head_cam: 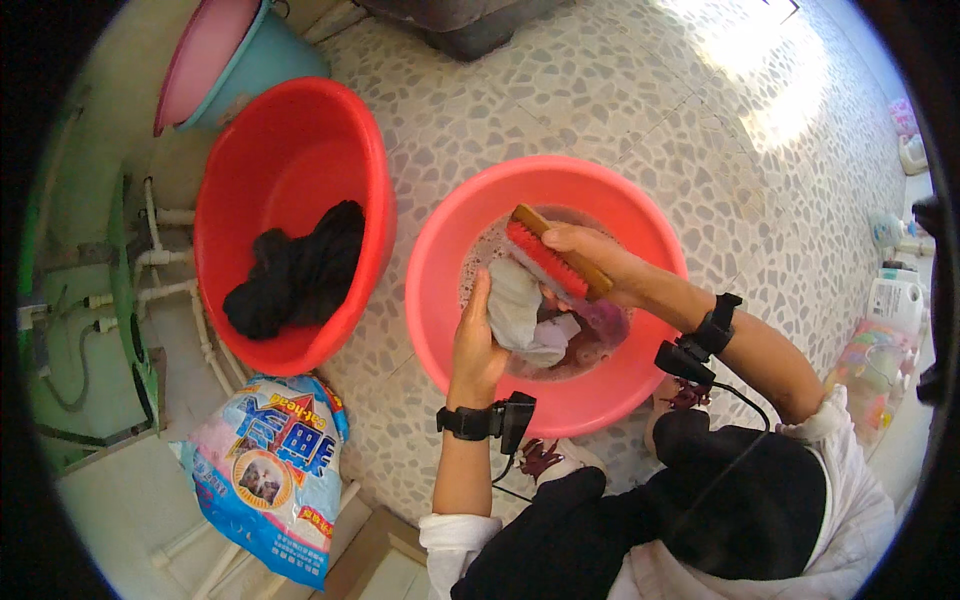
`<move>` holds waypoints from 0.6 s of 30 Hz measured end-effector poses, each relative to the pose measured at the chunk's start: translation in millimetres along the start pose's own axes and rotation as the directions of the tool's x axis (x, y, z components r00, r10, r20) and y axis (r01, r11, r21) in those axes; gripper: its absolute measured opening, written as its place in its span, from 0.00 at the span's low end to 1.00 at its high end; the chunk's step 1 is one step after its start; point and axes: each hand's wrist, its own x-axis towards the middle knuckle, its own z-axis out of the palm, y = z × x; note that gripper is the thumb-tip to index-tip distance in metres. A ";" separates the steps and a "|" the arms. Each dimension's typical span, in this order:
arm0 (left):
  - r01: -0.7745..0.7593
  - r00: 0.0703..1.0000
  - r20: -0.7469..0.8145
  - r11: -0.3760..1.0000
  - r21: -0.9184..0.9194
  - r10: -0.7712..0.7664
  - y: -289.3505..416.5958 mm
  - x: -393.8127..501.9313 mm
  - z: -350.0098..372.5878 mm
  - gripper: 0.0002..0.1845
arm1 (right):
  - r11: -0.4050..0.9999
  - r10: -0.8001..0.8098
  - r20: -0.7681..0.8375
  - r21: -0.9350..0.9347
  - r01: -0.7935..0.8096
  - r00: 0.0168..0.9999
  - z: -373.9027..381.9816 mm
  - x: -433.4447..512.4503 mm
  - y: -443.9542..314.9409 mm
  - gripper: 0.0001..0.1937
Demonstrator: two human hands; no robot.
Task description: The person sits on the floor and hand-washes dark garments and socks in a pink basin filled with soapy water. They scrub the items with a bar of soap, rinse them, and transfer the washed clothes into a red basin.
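My left hand (478, 349) holds a pale grey cloth (514, 304), perhaps a sock, over a red plastic basin (442, 225) on the floor. My right hand (589, 255) grips a scrub brush (551, 259) with a wooden back and red and whitish bristles. The bristles face the cloth; whether they touch it, I cannot tell. Below my hands the basin holds sudsy water, a purple cloth (606, 321) and a pale lilac piece of cloth (556, 331). Part of the basin's contents is hidden by my hands and the brush.
A second red basin (292, 120) with black cloth (300, 270) stands at left, tilted. Below it lies a printed plastic bag (270, 472). Pink and blue basins (262, 75) are at upper left, white pipes (202, 322) along the left wall, and bottles (896, 300) at the right edge.
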 end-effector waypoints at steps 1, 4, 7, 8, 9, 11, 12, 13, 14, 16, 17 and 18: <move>-0.012 1.000 -0.006 1.000 -0.022 0.012 -2.9 1.4 -0.4 0.24 | 0.977 -0.081 -0.113 -0.204 0.056 0.990 4.0 1.0 2.5 0.24; -0.068 0.996 -0.062 0.991 -0.118 0.061 -10.0 4.4 -6.6 0.22 | 0.779 -0.418 -0.162 -0.570 0.261 0.894 28.0 -5.0 19.2 0.29; -0.160 0.979 -0.151 0.975 -0.153 0.137 -27.8 3.5 -7.6 0.20 | 0.097 -0.510 0.066 -0.986 0.134 0.858 47.1 -11.7 42.7 0.34; -0.229 0.954 -0.234 0.958 -0.170 0.187 -32.1 8.6 -6.0 0.19 | 0.308 -0.505 -0.039 -0.942 0.137 0.862 45.7 -6.1 44.5 0.37; -0.204 0.951 -0.257 0.974 -0.101 0.172 -37.0 6.7 -5.0 0.19 | 0.413 -0.411 -0.112 -0.908 0.075 0.905 48.2 -2.9 39.5 0.39; -0.120 0.929 -0.350 0.993 0.015 0.118 -38.6 9.9 -2.5 0.19 | 0.615 -0.180 -0.260 -0.782 -0.098 0.949 51.4 5.7 19.0 0.42; -0.206 0.921 -0.338 0.979 -0.004 0.192 -38.1 9.9 -2.0 0.19 | 0.595 -0.313 -0.252 -0.804 -0.018 0.916 53.5 4.2 30.9 0.41; -0.232 0.928 -0.303 0.972 -0.019 0.216 -36.7 11.3 -2.4 0.20 | 0.518 -0.424 -0.215 -0.854 0.041 0.879 52.4 5.5 38.1 0.39; -0.221 0.948 -0.245 0.975 -0.039 0.205 -36.2 8.4 -3.9 0.20 | 0.363 -0.558 -0.129 -0.926 0.102 0.820 54.5 0.4 53.0 0.36; -0.243 0.932 -0.259 0.967 0.073 0.253 -35.8 6.0 -7.2 0.23 | 0.233 -0.627 -0.062 -0.966 0.110 0.777 53.1 -1.9 56.4 0.36; -0.176 0.933 -0.302 0.981 0.087 0.194 -36.0 5.5 -8.8 0.24 | 0.400 -0.499 -0.165 -0.915 0.058 0.851 50.5 -1.6 59.3 0.38; -0.156 0.903 -0.383 0.980 0.128 0.193 -38.8 4.7 -10.0 0.24 | 0.559 -0.345 -0.249 -0.829 -0.015 0.905 47.3 2.8 52.7 0.40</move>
